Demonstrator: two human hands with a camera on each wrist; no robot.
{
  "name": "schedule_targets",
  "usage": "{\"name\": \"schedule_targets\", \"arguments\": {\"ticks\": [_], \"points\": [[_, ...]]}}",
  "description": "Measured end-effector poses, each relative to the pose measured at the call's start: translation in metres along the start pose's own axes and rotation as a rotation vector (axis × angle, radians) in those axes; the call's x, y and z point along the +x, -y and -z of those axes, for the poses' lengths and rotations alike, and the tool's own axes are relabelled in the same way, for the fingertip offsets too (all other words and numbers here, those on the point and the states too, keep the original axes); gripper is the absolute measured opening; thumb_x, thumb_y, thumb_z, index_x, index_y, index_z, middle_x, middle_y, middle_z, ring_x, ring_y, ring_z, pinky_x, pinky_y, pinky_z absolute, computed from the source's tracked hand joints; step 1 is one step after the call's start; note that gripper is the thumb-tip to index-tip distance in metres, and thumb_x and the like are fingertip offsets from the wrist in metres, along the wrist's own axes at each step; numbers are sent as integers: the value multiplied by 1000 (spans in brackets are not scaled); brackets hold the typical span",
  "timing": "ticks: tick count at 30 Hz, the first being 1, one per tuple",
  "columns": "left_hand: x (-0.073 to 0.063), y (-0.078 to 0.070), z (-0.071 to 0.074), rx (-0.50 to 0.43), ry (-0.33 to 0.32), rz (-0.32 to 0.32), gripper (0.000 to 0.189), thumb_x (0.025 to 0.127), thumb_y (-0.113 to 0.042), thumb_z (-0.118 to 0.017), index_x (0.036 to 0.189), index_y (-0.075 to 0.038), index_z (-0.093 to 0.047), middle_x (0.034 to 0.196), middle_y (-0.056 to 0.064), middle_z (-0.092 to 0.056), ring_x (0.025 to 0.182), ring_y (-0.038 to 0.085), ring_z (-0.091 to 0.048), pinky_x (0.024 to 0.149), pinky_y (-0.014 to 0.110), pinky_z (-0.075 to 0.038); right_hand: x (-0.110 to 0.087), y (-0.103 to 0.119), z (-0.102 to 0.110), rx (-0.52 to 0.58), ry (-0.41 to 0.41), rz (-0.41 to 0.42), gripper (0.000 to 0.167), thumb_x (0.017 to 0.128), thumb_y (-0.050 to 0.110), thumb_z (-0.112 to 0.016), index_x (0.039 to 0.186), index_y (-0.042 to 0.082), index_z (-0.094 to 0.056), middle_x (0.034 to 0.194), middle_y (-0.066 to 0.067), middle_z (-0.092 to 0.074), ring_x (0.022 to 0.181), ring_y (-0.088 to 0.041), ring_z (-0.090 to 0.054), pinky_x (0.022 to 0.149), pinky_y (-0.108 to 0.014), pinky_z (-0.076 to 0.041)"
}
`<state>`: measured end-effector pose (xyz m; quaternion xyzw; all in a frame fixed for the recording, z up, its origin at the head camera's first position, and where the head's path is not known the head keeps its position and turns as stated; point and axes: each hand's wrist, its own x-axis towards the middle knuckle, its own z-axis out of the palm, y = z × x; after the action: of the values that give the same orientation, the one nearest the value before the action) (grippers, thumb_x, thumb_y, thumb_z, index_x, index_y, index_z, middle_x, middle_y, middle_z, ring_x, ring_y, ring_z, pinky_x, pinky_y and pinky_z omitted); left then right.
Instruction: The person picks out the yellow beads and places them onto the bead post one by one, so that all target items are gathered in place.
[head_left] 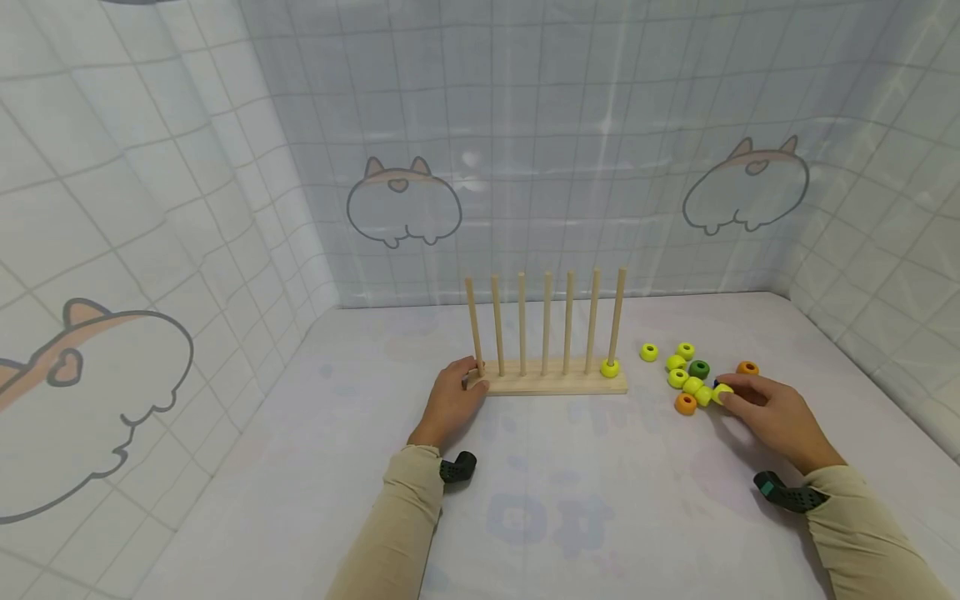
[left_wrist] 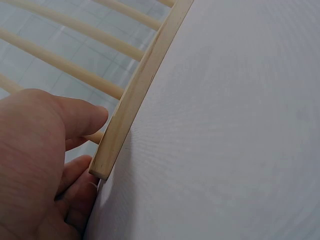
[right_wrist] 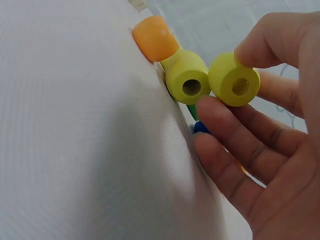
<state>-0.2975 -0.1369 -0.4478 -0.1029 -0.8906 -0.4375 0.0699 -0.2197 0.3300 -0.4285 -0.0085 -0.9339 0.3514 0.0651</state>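
A wooden peg rack [head_left: 551, 386] with several upright pegs stands on the table. One yellow bead [head_left: 610, 369] sits at the foot of its rightmost peg. My left hand [head_left: 450, 400] grips the left end of the base, thumb in front and fingers curled behind it. Over on the right, my right hand [head_left: 776, 417] pinches a yellow bead [right_wrist: 223, 82] between thumb and fingers, its hole facing the wrist camera. Another yellow bead [right_wrist: 186, 75] lies right beside the held one. A blue bead [right_wrist: 201, 127] is mostly hidden behind my fingertips.
Loose beads lie to the right of the rack: several yellow ones [head_left: 678, 379], a green one [head_left: 699, 369] and orange ones [head_left: 686, 404]. Behind the table rises a tiled-pattern curtain [head_left: 540, 225], with more of it on both sides.
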Motion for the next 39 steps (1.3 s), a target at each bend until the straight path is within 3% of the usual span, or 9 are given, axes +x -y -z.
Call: {"name": "schedule_targets", "arguments": {"ticks": [4,9,12,17,22,27,30,36,39], "points": [[-1,-1,0,-4,-4,-2,40,96,-16,-65,134,-4,-63,149,18,-47,138,36,-43,108,47,-43,0,0,0,21,-4,-5,55,102,42,-56,136,-1,-57,136,-31,-51,117,-45,-52,85,-53,-50],[-2,-2,0,-8,-4,0,40,96,-16,-65,134,-4,-63,149,18,-47,138,36,-43,108,47,-43,-1,-1,-1,37,-19,1,52,102,39,-56,137,1,-58,136,-28,-53,113,-39,-56,74,-25,-49],[-1,-1,0,-8,-2,4,40,96,-16,-65,134,-5,-63,150,17,-47,138,36,-43,108,47,-43,-1,0,-1,52,-27,5,50,102,38,-56,136,2,-59,136,-27,-53,112,-37,-58,67,-15,-46],[-1,1,-1,-3,-8,-1,39,96,-17,-65,134,-6,-63,149,17,-47,139,35,-42,109,47,-41,-1,1,-1,65,-38,11,48,102,36,-55,135,1,-60,131,-25,-57,106,-32,-59,67,-17,-46],[1,3,-1,0,-11,-9,39,95,-17,-65,133,-6,-64,149,17,-48,138,36,-42,110,48,-41,0,2,-1,82,-48,11,45,102,33,-56,133,1,-60,120,-21,-64,92,-15,-62,65,-15,-47],[1,3,0,-3,-2,-9,38,96,-17,-65,133,-5,-64,149,18,-47,138,36,-43,109,47,-42,0,2,-1,112,-52,16,49,101,37,-59,133,-1,-60,120,-21,-64,87,-4,-61,67,-13,-47],[1,2,0,-9,0,-8,38,96,-16,-65,132,-4,-64,149,18,-47,138,36,-43,108,46,-43,-1,3,-1,115,-50,17,52,101,40,-60,133,-1,-59,122,-21,-62,91,-7,-61,68,-13,-46],[1,1,0,-10,0,-8,39,96,-16,-65,133,-3,-63,149,18,-47,138,35,-43,107,46,-44,-1,4,-2,115,-47,10,54,100,42,-60,134,1,-59,131,-22,-57,108,-29,-58,73,-20,-46],[0,1,1,-23,1,-8,38,96,-16,-65,131,-4,-64,149,18,-47,138,35,-44,107,46,-45,-1,4,-2,127,-49,14,54,100,42,-61,134,1,-59,132,-22,-57,108,-27,-57,73,-19,-46]]}}
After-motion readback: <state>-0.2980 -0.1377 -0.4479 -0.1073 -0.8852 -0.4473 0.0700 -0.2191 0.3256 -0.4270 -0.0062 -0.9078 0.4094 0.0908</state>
